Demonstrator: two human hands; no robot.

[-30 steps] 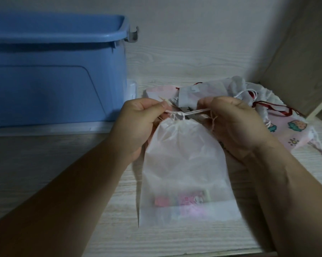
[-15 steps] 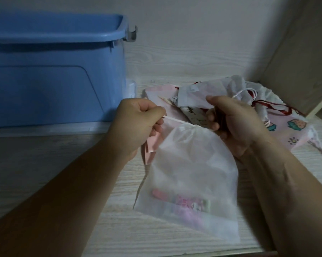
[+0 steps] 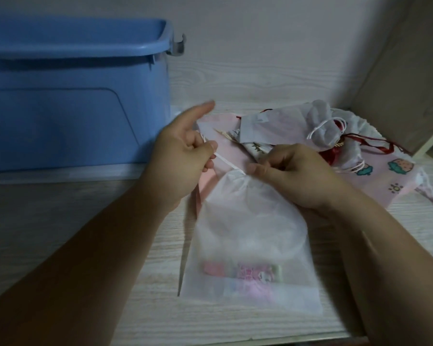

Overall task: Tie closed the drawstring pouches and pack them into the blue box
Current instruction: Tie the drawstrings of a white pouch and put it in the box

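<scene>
Head view, left hand (image 3: 183, 158) pinching drawstring (image 3: 229, 164), pouch (image 3: 250, 233)

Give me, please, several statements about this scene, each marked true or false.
1. The left hand pinches the drawstring of the white pouch. True.
2. The white pouch lies inside the blue box. False: it lies on the table, to the box's right.
3. The right hand holds the white pouch at its gathered neck. True.
4. The white pouch is empty. False: a pink item shows through near its bottom.
</scene>
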